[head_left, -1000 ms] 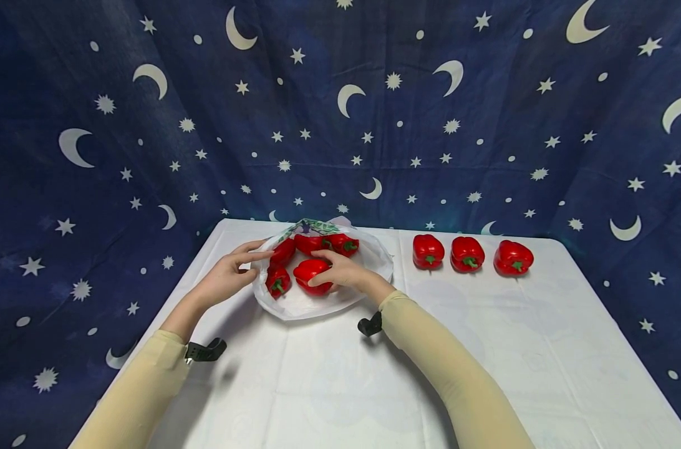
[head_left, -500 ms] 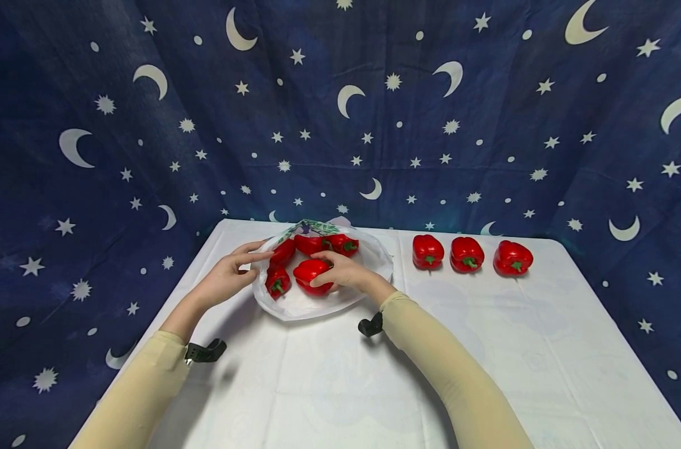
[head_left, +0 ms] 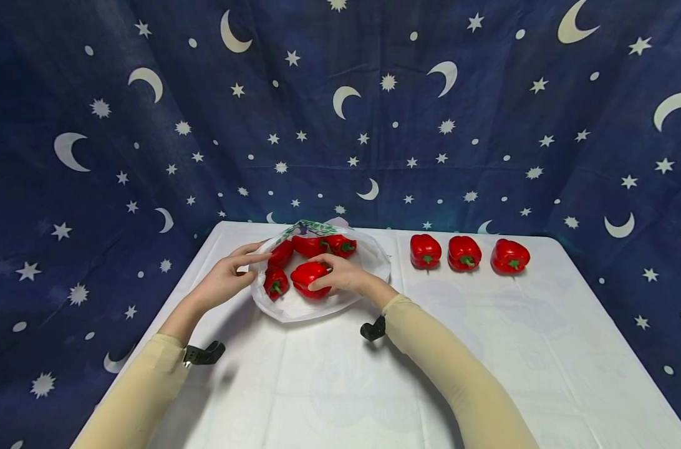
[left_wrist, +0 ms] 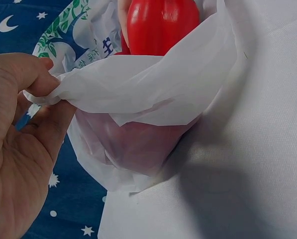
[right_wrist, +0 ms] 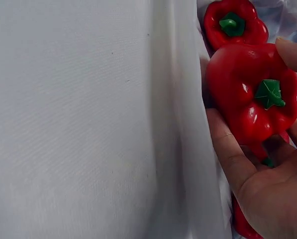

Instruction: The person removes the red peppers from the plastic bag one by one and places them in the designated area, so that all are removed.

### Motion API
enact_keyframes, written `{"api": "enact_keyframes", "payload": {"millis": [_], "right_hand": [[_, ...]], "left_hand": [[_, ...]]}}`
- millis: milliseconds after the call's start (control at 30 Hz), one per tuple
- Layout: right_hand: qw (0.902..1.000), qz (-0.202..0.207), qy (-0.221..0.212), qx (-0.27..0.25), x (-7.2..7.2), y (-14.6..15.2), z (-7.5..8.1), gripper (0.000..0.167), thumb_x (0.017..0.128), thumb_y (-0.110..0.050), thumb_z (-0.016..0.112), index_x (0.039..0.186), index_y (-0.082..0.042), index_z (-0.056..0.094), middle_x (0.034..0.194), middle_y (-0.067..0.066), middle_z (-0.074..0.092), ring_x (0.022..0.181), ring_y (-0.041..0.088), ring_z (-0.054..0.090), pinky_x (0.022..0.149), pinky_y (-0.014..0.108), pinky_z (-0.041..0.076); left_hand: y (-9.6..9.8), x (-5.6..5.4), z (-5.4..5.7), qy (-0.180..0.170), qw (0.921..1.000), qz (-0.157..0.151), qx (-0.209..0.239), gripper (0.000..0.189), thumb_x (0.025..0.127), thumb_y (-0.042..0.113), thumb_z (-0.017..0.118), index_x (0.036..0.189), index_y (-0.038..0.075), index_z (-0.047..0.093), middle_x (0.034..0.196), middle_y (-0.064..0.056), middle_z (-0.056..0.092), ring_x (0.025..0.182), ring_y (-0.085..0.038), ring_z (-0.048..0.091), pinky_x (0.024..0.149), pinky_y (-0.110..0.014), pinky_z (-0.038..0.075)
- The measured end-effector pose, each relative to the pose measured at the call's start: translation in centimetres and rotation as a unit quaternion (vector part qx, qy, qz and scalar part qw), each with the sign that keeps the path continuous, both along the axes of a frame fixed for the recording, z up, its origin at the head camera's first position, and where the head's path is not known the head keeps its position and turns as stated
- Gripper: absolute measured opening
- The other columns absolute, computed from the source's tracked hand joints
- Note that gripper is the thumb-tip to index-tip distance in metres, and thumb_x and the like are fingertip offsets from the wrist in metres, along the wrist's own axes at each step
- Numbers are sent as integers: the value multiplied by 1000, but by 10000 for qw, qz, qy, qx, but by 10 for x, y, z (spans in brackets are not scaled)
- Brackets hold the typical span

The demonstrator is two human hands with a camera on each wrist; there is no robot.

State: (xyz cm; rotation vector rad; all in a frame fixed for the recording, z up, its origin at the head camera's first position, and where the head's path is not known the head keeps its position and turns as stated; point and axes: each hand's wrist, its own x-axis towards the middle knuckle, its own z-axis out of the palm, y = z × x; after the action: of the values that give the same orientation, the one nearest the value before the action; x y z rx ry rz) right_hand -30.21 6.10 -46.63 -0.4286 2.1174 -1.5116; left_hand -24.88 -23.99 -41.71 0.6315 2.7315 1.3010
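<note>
While the left hand point(head_left: 226, 279) is pinching the white bag point(left_wrist: 133, 92) at its rim, the right hand point(head_left: 345, 274) is gripping a red pepper point(head_left: 304, 278) between thumb and fingers inside it. Four other peppers point(head_left: 275, 284) are lying in the bag; three loose peppers point(head_left: 464, 253) are sitting on the table point(head_left: 340, 380), right of it.

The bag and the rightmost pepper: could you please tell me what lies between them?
In the head view, two red peppers sit between the bag and the rightmost pepper.
</note>
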Motion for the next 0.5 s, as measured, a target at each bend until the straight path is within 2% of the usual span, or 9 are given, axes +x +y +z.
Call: {"api": "enact_keyframes", "payload": {"millis": [133, 233, 367, 500], "right_hand": [[9995, 90, 240, 160, 4, 5, 6, 69, 78, -26, 87, 141, -23, 58, 136, 6, 55, 118, 27, 54, 86, 36, 56], [9993, 138, 272, 207, 8, 11, 11, 71, 78, -28, 87, 142, -24, 57, 136, 5, 54, 118, 27, 53, 87, 39, 55], [9996, 143, 166, 159, 14, 19, 19, 73, 78, -30, 87, 144, -26, 56, 138, 4, 52, 120, 27, 52, 89, 43, 55], [9997, 159, 160, 121, 18, 29, 25, 72, 78, -30, 87, 143, -29, 56, 140, 4, 51, 123, 28, 50, 90, 42, 55]], "left_hand": [[0, 0, 1, -26, 10000, -9, 4, 45, 99, 3, 55, 141, 11, 64, 161, -2, 36, 138, -26, 35, 73, -34, 44], [0, -1, 0, -19, 10000, -16, 2, 44, 99, 3, 55, 142, 12, 64, 162, -2, 36, 136, -27, 36, 71, -34, 43], [1, -1, 1, 23, 10000, -22, -25, 44, 99, 3, 55, 142, 11, 64, 161, -2, 36, 142, -26, 34, 79, -34, 43], [2, 0, 2, 16, 10000, -22, -44, 44, 99, 3, 55, 142, 11, 64, 161, -2, 37, 146, -26, 31, 83, -33, 43]]}}
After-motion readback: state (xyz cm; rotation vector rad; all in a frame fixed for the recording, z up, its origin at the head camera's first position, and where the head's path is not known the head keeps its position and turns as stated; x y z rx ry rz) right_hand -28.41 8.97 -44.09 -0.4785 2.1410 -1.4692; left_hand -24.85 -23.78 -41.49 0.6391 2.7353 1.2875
